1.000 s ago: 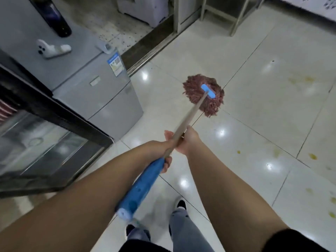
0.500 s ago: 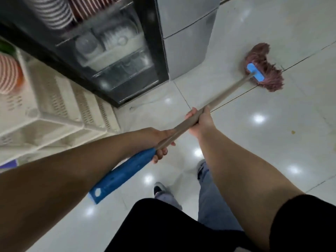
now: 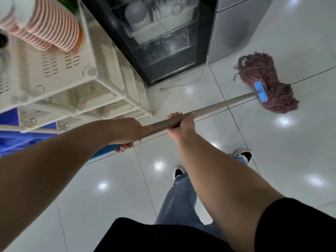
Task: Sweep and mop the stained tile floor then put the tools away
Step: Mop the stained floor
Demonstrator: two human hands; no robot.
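Note:
A mop with a reddish-brown string head [image 3: 267, 82] and a blue clamp lies on the glossy white tile floor [image 3: 272, 151] at the upper right. Its grey handle [image 3: 223, 104] slants down to the left. My right hand [image 3: 181, 122] grips the handle at mid-length. My left hand [image 3: 127, 131] grips it lower, where the blue end grip [image 3: 105, 150] begins; my forearm hides most of that grip.
A cream plastic shelf rack [image 3: 76, 84] with striped cups [image 3: 52, 28] stands at the left. A black glass-door cabinet [image 3: 163, 42] holding dishes and a grey fridge [image 3: 234, 28] stand behind the mop. A thin cord [image 3: 183, 85] lies by the cabinet. My feet are below the handle.
The view has swung left and down, bringing the shelf rack and cabinet in. The mop head now lies close to the fridge and cabinet base. Both hands keep their hold.

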